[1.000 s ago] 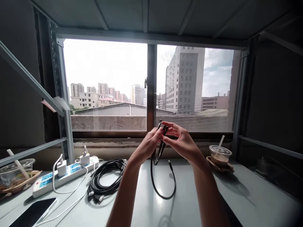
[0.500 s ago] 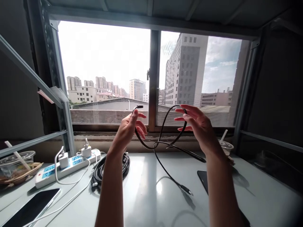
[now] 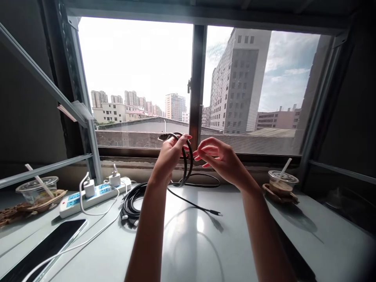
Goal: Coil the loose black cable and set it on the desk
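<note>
Above the grey desk [image 3: 190, 243], our left hand [image 3: 172, 154] pinches the black cable [image 3: 185, 164] loops; our right hand [image 3: 220, 160], fingers loosely curled, hovers just beside.

At the frame's centre the left hand [image 3: 169, 154] pinches loops of a black cable [image 3: 185, 164], its free end trailing across the grey table [image 3: 235, 243]. The right hand [image 3: 219, 160] hovers just beside the loops, fingers curled, possibly touching them. Lower left lie a coiled cable bundle [image 3: 132, 201], a power strip [image 3: 94, 192] and a phone [image 3: 44, 250]; a lidded cup [image 3: 282, 184] stands right.

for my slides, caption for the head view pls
Left hand holds a looped black cable near the right hand.
</note>
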Action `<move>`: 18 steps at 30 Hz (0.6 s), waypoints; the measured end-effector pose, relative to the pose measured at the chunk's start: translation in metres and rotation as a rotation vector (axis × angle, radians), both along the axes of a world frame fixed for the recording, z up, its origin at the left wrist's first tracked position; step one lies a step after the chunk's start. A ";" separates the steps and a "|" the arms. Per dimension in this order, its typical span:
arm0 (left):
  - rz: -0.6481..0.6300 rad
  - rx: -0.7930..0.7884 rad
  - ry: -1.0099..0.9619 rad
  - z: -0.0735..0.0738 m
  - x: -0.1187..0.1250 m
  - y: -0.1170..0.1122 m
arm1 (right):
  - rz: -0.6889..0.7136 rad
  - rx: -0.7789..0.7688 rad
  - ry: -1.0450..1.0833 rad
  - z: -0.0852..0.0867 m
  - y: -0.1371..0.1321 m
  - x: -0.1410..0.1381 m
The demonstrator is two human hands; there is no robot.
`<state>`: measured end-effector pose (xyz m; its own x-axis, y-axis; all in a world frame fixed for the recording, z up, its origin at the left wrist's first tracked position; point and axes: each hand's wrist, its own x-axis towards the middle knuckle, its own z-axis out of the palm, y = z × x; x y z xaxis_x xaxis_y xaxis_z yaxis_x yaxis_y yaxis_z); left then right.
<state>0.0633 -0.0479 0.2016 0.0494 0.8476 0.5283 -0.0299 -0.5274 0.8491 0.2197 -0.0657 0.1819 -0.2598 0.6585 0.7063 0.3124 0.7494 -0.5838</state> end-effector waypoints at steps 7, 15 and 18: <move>-0.276 -0.022 -0.100 0.006 -0.004 -0.013 | -0.044 -0.164 -0.319 -0.010 0.010 -0.006; -0.167 0.104 -0.085 0.007 0.005 -0.026 | -0.003 -0.300 -0.364 -0.025 0.014 -0.048; -0.058 0.143 -0.046 0.006 0.004 -0.021 | -0.060 -0.351 -0.260 -0.023 0.014 -0.051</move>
<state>0.0673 -0.0693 0.2073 0.0696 0.7601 0.6461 -0.1009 -0.6390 0.7626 0.1686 -0.0516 0.1586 -0.3534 0.8661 0.3534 0.5193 0.4959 -0.6960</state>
